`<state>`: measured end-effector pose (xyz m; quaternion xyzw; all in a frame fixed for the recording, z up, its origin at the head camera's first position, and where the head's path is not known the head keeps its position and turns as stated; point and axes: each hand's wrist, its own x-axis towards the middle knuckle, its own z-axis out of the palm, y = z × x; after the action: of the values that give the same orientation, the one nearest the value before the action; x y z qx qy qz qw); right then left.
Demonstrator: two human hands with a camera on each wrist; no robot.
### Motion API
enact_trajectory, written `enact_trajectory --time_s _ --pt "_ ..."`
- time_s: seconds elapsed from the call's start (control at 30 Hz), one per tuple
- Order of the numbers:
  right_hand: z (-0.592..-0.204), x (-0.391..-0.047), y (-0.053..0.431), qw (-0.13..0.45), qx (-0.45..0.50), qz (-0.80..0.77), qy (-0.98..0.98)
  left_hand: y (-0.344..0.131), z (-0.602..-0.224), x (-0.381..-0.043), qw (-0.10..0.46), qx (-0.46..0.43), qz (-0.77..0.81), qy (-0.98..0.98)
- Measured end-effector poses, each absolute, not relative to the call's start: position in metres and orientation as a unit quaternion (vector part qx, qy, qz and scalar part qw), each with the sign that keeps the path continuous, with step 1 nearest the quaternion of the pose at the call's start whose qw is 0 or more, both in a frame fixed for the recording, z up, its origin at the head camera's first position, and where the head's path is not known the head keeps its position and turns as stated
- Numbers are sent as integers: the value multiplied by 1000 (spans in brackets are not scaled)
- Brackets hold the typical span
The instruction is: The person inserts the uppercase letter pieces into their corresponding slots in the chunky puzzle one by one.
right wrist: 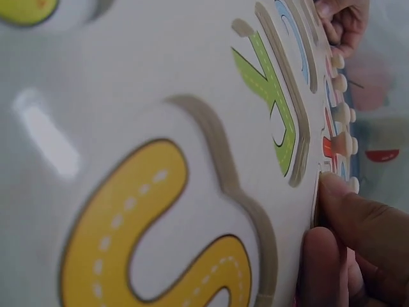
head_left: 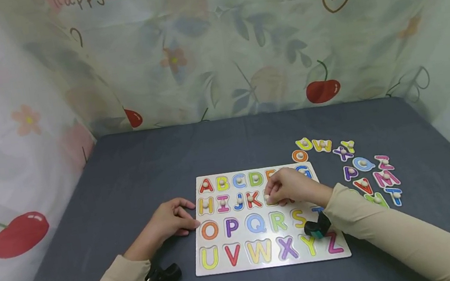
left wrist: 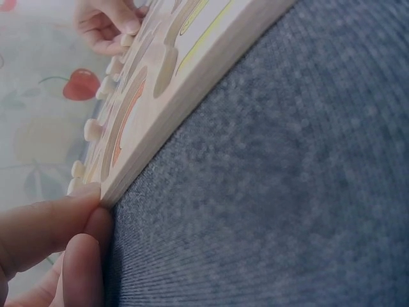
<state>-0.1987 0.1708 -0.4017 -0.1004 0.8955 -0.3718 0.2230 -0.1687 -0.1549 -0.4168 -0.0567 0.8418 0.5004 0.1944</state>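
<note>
A white alphabet puzzle board (head_left: 238, 233) lies on the dark cloth. Its upper rows hold knobbed letter pieces, such as the red A (head_left: 206, 186) and the red K (head_left: 253, 199); bare printed recesses show in the lower rows. My right hand (head_left: 293, 185) pinches a letter piece (head_left: 267, 198) by its knob, just right of the K; the fingers hide most of that piece. At the board's left edge my left hand (head_left: 171, 219) grips the rim, with a fingertip (left wrist: 86, 192) over the top edge and another finger against the side.
Loose letter pieces lie right of the board, among them a yellow W (head_left: 322, 145), a blue Q (head_left: 363, 164), a pink M (head_left: 387, 178) and a blue T (head_left: 395, 195). A patterned curtain (head_left: 233, 48) stands behind the dark tabletop (head_left: 146, 166). Each wrist carries a small black camera.
</note>
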Motion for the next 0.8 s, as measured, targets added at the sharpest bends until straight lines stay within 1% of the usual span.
enact_trajectory --time_s 0.23,0.47,0.63,0.8 --pt "-402 -200 169 220 -117 -367 896 -157 -418 -169 194 -58 499 842" --pt "-406 -201 177 198 -155 -373 893 -156 -419 -168 192 -58 498 844" --pt "-392 -201 195 154 -143 -404 890 -155 -418 -168 193 -59 502 841" --pt "-367 -205 230 97 -114 -451 880 -155 -417 -168 193 -62 502 841"
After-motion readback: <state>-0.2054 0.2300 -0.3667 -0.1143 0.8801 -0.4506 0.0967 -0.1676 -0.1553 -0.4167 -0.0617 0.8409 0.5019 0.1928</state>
